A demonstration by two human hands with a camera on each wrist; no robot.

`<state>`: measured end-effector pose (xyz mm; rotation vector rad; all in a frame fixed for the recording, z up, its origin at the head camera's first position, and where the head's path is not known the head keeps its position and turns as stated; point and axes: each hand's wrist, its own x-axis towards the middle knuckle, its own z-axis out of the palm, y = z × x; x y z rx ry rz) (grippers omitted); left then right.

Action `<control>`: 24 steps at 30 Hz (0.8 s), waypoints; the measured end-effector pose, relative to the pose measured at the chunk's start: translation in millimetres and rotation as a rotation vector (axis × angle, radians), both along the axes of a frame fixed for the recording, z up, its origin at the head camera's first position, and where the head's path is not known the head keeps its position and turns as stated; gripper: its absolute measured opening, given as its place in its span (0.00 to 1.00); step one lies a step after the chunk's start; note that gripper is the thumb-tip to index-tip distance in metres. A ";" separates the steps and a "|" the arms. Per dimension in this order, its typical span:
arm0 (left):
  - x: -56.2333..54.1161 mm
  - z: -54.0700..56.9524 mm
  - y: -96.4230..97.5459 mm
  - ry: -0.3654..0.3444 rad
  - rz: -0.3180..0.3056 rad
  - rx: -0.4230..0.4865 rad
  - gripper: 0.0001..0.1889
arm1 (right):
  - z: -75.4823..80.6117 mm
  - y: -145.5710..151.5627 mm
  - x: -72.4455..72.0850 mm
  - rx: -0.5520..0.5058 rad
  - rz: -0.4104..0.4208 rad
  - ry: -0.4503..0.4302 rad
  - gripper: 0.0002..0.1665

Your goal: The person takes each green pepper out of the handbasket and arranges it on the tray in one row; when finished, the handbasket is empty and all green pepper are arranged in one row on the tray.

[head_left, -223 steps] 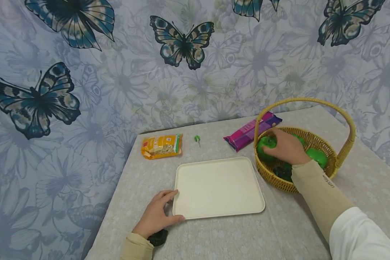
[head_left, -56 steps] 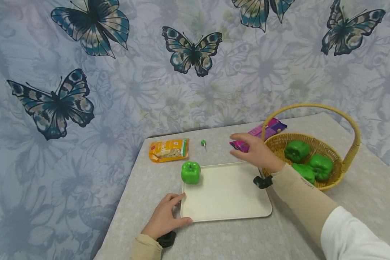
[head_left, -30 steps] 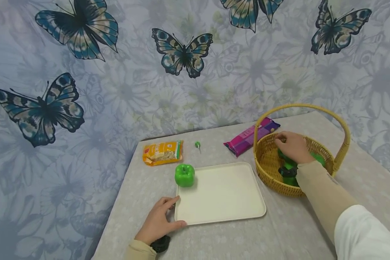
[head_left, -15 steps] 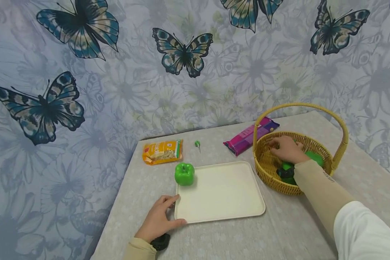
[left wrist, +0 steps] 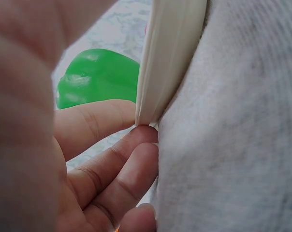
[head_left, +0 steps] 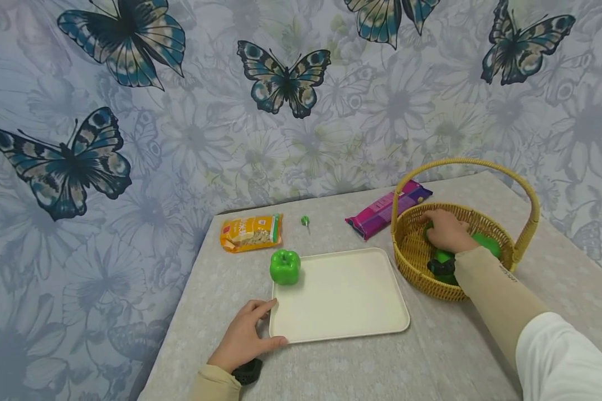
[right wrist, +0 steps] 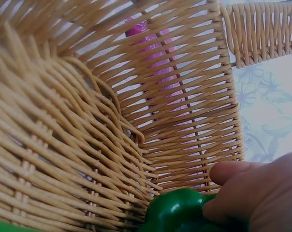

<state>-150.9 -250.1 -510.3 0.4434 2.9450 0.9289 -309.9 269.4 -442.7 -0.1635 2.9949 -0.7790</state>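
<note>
My left hand (head_left: 246,337) holds the near left corner of a cream tray (head_left: 341,301), forefinger at the left edge and thumb at the front. In the left wrist view its fingertips meet the tray's rim (left wrist: 148,96). A green bell pepper (head_left: 285,267) stands on the tray's far left corner. My right hand (head_left: 448,231) is down inside a wicker basket (head_left: 412,253). In the right wrist view its fingers grip a green bell pepper (right wrist: 177,208), partly hidden by the hand. More green peppers (head_left: 488,243) lie beneath the wrist.
Behind the tray lie an orange food packet (head_left: 251,233) and a small green lollipop (head_left: 305,221). A purple packet (head_left: 381,214) lies by the basket's back left side. The basket's tall handle (head_left: 471,161) arches over the right hand. A butterfly-patterned wall backs the table.
One pepper has gone from the basket to the tray's far left corner. My right hand has returned to the basket and its fingers have lowered round another pepper. The left hand stays at the tray.
</note>
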 end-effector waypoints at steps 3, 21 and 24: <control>0.4 0.4 0.2 0.012 -0.007 -0.002 0.52 | 1.0 0.5 1.0 -0.004 0.007 0.001 0.26; 1.5 3.6 2.5 -0.027 0.015 -0.003 0.52 | -2.8 -0.2 2.0 -0.008 0.085 0.034 0.24; 1.7 3.4 2.5 -0.022 0.016 -0.005 0.52 | -4.1 -0.5 1.1 0.003 0.100 0.014 0.27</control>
